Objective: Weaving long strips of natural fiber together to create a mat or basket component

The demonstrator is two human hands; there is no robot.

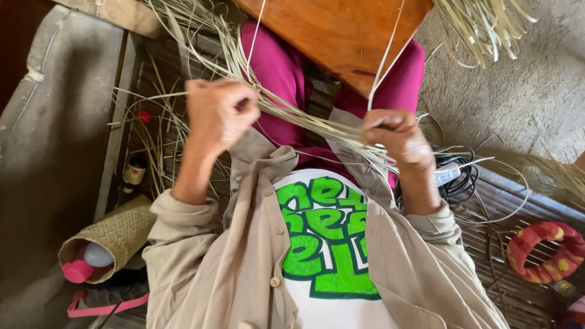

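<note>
Both fists clamped apart on pale straw strips (317,125), left hand (219,113) and right hand (396,134) work above a slatted bamboo floor (524,207), a woven basket (116,237) lying below-left.

My one view comes from a camera on the wearer's head, tipped steeply down along the open beige button-up shirt (244,256) to the lap. It sits close: the two raised hands and a bundle of pale dried straw strips (317,125) fill the centre. The frame's top faces forward to a slanted orange-brown wooden board (341,36); its edges take in the dark slatted floor (518,207) on both sides. No second view overlaps it.
</note>
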